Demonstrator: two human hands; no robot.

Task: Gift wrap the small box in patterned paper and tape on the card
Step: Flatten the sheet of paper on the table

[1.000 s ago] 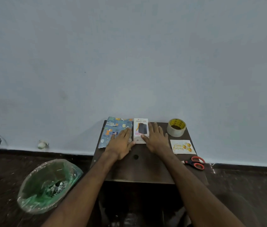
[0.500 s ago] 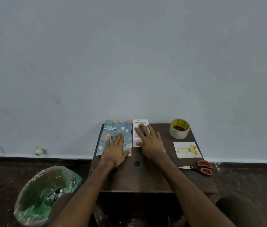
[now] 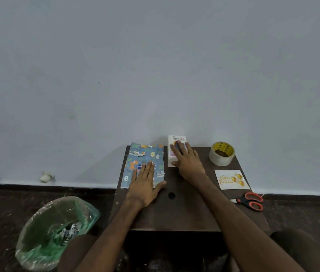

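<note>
A small white box labelled "HALLEY 20K" lies at the back middle of a small dark table. My right hand rests flat on top of it, fingers spread, thumb at its near edge. Left of the box lies folded blue patterned paper with animal prints. My left hand lies flat on its near half. A white "Happy Birthday" card with gold balloons sits at the right. A roll of clear tape stands behind the card.
Red-handled scissors lie at the table's right edge, near the card. A bin with a green liner stands on the floor to the left. A plain wall rises right behind the table. My knees show below the table's front edge.
My right hand slid left from the table top onto the box. My left hand moved further onto the paper. The view shifted a little.
</note>
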